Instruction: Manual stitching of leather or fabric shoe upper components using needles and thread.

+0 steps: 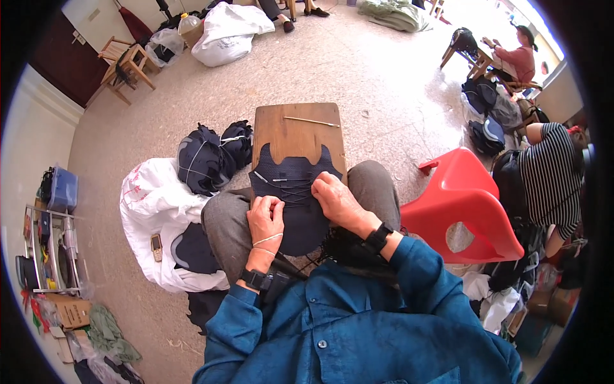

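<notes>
A dark navy shoe upper (300,233) lies flat over my knees and the near part of a wooden stool top (299,134). Thin dark lace (295,192) zigzags across its middle, and two pale lace tips (279,180) show on the fabric. My left hand (265,223) is at the upper's left edge, thumb and fingers pinched on the lace. On the right side, my right hand (337,200) pinches lace too; its fingertips touch the upper. A thin hooked-looking stick (311,121) rests near the stool's far end.
Tied bundles of dark uppers (201,160) and a white sack (150,192) with a handheld device (157,248) lie at left. A red plastic stool (470,198) stands close at right. Two people work farther right; a large white bag (231,32) lies ahead.
</notes>
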### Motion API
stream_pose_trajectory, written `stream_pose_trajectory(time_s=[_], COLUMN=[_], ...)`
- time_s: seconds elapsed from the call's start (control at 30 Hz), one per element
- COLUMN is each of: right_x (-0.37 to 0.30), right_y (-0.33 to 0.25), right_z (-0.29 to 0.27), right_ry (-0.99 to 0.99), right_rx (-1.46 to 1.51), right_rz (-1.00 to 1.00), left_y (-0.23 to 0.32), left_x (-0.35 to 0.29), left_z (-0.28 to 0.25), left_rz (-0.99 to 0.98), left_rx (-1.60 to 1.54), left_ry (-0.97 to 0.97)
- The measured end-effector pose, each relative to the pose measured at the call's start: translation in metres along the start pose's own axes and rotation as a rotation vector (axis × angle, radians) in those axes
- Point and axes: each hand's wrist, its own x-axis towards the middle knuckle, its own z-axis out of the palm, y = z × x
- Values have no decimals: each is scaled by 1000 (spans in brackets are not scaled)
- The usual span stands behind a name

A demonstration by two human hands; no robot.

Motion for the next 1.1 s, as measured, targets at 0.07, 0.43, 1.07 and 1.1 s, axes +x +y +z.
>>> stream_pose_trajectory(time_s=[0.07, 0.43, 1.07, 1.1], right_x=[0, -5, -6, -6], right_y=[-4, 7, 3, 3], right_z=[0, -5, -5, -4], right_ry=[-34, 28, -9, -10], right_rx=[-36, 162, 151, 151], right_rz=[12, 213, 213, 208], left_y=[0, 23, -10, -11], left_x=[0, 36, 39, 40], left_z=[0, 2, -3, -3], left_rz=[14, 371, 114, 115], left_rx=[-4, 242, -28, -27], left_ry=[19, -131, -80, -76])
